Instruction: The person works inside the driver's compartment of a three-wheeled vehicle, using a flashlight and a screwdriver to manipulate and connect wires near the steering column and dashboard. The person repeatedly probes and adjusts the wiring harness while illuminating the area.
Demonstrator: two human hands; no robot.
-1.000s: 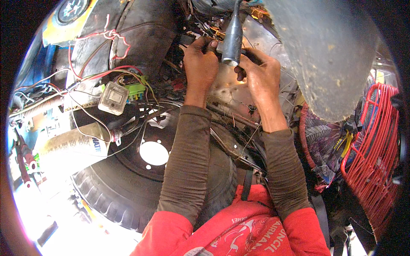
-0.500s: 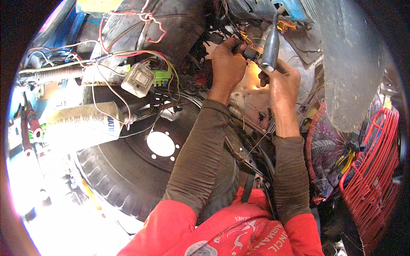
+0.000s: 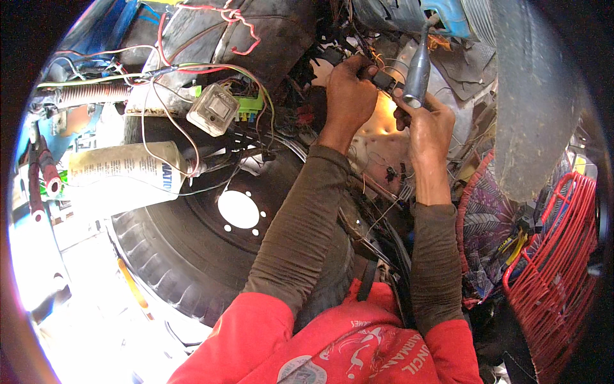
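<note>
We have both hands up at a small black block (image 3: 385, 81) at one o'clock.
Our left hand (image 3: 352, 96) has thumb and fingers clamped on it; our right hand (image 3: 430, 121) curls at its four o'clock side, and we cannot tell whether those fingertips grip it, since a grey tapered handle (image 3: 418, 70) hangs partly in front. A grey panel (image 3: 534, 109) crowds in at two o'clock, with a red wire rack (image 3: 555, 275) between three and four. We see a wheel (image 3: 179, 249) at eight, partly behind our left forearm (image 3: 297, 224), and a clear-covered box (image 3: 213, 110) near loose wires (image 3: 153, 77) between ten and eleven.
</note>
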